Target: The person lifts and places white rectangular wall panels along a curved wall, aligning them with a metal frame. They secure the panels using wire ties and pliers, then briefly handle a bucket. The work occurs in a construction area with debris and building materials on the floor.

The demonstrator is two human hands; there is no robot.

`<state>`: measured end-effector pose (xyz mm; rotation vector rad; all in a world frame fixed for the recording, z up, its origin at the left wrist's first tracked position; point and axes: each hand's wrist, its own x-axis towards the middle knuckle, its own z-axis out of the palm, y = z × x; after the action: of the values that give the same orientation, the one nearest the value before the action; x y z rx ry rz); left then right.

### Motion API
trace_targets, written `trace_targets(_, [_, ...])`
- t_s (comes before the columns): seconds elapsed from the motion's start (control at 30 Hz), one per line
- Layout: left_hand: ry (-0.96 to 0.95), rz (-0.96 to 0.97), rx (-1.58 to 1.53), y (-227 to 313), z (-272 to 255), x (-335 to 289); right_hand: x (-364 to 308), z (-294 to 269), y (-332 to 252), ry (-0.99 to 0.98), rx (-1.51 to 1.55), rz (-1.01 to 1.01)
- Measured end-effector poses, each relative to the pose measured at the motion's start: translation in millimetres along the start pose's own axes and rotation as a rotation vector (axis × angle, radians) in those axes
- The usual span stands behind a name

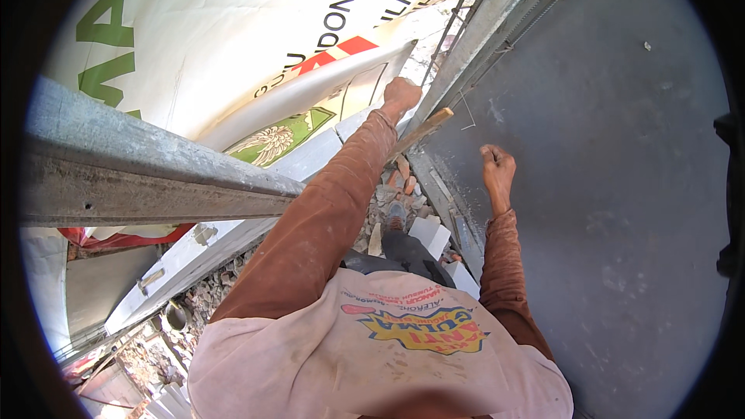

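My left hand [402, 95] is closed, out at the end of a brown sleeve, beside a grey metal post [487, 31]. What it grips, if anything, is hidden. Further right, my right hand [498, 172] has its fingers curled together in front of a dark grey panel [605, 178]. Anything between those fingers is too small to make out. A thin bent wire [468, 112] sticks out from the post's edge, between my two hands. Just below my left hand, a narrow wooden stick [425, 130] slants beside the post.
Thin steel bars [535, 9] run along the post. A large printed sheet [209, 31] hangs at the upper left, behind a thick metal beam [163, 163] reaching in from the left. Broken brick and rubble [403, 178] lie around my shoe [396, 216], near pale blocks [428, 236].
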<state>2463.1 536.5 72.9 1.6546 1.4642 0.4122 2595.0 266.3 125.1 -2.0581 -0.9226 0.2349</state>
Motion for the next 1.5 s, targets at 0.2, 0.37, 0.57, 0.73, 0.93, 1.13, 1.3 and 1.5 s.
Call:
trace_targets(0.2, [0.535,0.619,0.043,-3,-14,-61,-16,24,-15,-0.212,0.598,0.363])
trace_targets(0.37, [0.343,0.418,-0.267,-19,-39,-156,-34,56,-52,-0.290,0.925,0.598])
trace_targets(0.57, [0.347,0.492,-0.391,-15,-58,-178,-36,64,-62,-0.281,0.875,0.586])
trace_targets(0.73, [0.332,0.339,-0.356,-25,-67,-174,-33,58,-52,-0.329,0.874,0.554])
trace_targets(0.93, [0.315,0.526,-0.256,14,-85,-145,-36,65,-42,-0.302,0.894,0.574])
trace_targets(1.13, [0.301,0.691,-0.038,100,-115,-112,-35,69,-48,-0.308,0.948,0.549])
trace_targets(1.3, [0.155,0.772,-0.023,133,-119,-107,-36,71,-57,-0.310,0.928,0.543])
trace_targets(1.5, [0.223,0.646,-0.136,106,-112,-134,-34,77,-65,-0.339,0.925,0.592])
